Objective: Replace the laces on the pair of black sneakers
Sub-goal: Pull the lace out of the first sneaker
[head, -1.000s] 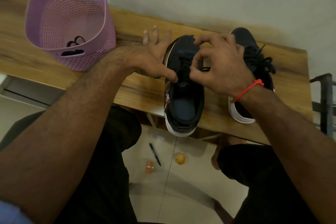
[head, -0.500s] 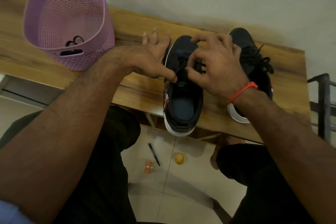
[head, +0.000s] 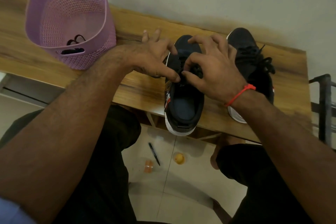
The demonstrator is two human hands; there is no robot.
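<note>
Basket [head: 107,23]: purple, holds dark laces [head: 75,39].
Left hand [head: 154,56]: thumb presses near sneaker [head: 183,96].
Right hand [head: 216,71]: pinches its lace [head: 197,70].
Writing: none readable.

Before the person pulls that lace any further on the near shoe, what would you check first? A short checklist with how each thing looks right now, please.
1. Left hand steadying the near sneaker: ok.
2. Right hand has a grip on the lace: ok, thumb and forefinger pinch it.
3. Lace through the correct eyelet: cannot tell, fingers hide it.
4. Sneaker fully on the table: not ok, heel overhangs the edge.
5. Far sneaker laced: ok.
</note>
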